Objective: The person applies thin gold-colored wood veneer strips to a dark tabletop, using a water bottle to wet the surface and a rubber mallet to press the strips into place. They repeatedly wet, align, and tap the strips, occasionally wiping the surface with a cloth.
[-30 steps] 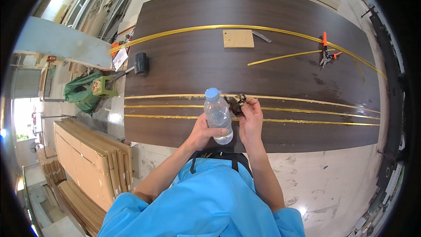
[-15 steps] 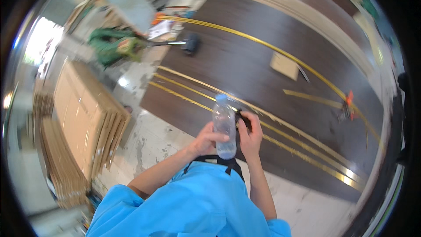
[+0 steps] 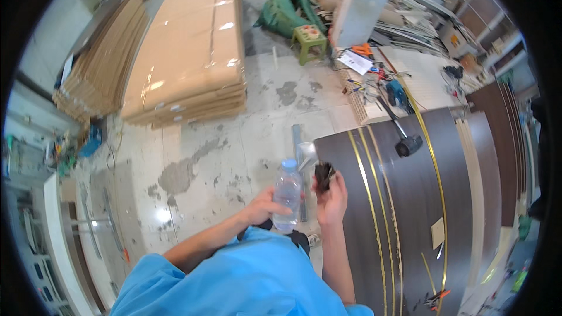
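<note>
1. Head view: the left hand (image 3: 260,206) is wrapped around a clear plastic bottle with a pale blue cap (image 3: 287,198). Its thumb lies across the near side; the fingers behind are mostly hidden.
2. The bottle is in front of the body, over the pale, stained floor (image 3: 199,140), cap end pointing to the far side. The cap is on.
3. The right hand (image 3: 332,202) is just right of the bottle, its fingers drawn in narrow on a dark, crumpled wad (image 3: 323,177) whose material I cannot tell. Wad and bottle are apart.
4. To the right stretches a wide, dark brown flat panel (image 3: 418,199). Three narrow strips, two gold and one pale tan (image 3: 369,187), run along its left part.
5. Farther right on the panel, a long, curving gold strip (image 3: 432,152) passes beside a mallet with a black head (image 3: 408,146) and a small tan rectangular board (image 3: 437,233). An orange-handled hand tool (image 3: 434,299) lies at the near end.
6. Far left stands a large stack of flat brown cardboard packages (image 3: 187,52).
7. At the far side, a small green stool (image 3: 308,44) stands beside a crumpled green cloth heap (image 3: 287,9).
</note>
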Action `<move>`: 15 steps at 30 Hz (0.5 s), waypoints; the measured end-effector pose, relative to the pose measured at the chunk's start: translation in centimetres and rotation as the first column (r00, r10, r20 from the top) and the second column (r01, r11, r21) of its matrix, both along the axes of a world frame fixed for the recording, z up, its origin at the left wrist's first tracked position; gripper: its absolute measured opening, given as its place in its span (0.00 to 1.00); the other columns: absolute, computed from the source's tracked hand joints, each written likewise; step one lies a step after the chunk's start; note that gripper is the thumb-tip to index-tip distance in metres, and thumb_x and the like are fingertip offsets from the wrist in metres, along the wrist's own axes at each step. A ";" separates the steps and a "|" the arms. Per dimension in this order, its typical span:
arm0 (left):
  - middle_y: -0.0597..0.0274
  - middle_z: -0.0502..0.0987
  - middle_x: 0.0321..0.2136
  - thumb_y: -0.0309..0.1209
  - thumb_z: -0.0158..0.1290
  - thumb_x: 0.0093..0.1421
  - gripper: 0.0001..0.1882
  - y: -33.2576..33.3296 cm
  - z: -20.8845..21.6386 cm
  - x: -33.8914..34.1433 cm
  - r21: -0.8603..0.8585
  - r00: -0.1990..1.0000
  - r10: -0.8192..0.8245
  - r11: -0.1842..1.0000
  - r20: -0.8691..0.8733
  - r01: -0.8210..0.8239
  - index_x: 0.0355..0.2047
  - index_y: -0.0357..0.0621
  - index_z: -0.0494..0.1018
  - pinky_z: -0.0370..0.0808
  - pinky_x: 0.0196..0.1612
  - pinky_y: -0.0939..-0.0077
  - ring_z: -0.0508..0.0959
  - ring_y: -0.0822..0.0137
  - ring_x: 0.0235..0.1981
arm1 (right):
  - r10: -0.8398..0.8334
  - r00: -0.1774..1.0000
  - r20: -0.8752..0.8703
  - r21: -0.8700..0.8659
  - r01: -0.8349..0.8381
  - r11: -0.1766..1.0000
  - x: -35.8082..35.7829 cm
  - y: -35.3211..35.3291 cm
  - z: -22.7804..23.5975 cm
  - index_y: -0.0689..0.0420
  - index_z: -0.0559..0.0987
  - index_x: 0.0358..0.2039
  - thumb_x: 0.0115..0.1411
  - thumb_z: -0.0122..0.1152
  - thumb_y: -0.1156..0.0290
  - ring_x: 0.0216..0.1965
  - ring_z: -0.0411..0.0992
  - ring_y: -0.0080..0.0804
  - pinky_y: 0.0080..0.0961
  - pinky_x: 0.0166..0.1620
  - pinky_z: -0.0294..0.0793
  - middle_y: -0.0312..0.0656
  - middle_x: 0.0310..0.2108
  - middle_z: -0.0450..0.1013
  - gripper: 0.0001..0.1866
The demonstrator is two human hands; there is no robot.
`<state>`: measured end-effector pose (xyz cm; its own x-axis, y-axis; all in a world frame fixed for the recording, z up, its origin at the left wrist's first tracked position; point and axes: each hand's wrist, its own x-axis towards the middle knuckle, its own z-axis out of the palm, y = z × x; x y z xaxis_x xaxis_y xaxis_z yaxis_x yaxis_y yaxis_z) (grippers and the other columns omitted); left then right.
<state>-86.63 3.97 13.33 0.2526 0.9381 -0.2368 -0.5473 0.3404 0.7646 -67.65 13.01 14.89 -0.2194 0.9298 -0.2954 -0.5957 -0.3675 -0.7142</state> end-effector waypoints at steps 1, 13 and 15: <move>0.55 0.77 0.59 0.25 0.69 0.49 0.40 -0.8 -0.3 -3.1 -0.005 0.998 0.024 1.000 -0.056 -0.025 0.65 0.39 0.70 0.71 0.68 0.59 0.78 0.59 0.61 | 0.056 0.994 -0.089 0.046 -0.052 0.998 -2.6 0.5 0.6 0.62 0.75 0.55 0.78 0.50 0.65 0.39 0.78 0.30 0.28 0.42 0.79 0.45 0.44 0.80 0.15; 0.59 0.79 0.57 0.25 0.68 0.48 0.36 -15.7 0.7 -27.3 0.032 0.602 0.753 0.631 -0.267 -0.775 0.60 0.43 0.73 0.70 0.67 0.61 0.77 0.64 0.60 | 0.580 0.768 -0.271 0.024 -0.597 0.802 -38.0 6.3 2.7 0.57 0.74 0.57 0.75 0.56 0.64 0.46 0.80 0.37 0.35 0.46 0.81 0.46 0.51 0.80 0.16; 0.60 0.79 0.56 0.25 0.67 0.48 0.35 -17.0 1.0 -29.6 0.024 0.495 0.829 0.518 -0.260 -0.855 0.60 0.44 0.74 0.70 0.67 0.62 0.77 0.65 0.60 | 0.604 0.752 -0.265 0.105 -0.600 0.793 -42.7 7.5 3.0 0.55 0.73 0.58 0.71 0.58 0.71 0.51 0.79 0.37 0.37 0.49 0.81 0.44 0.55 0.78 0.16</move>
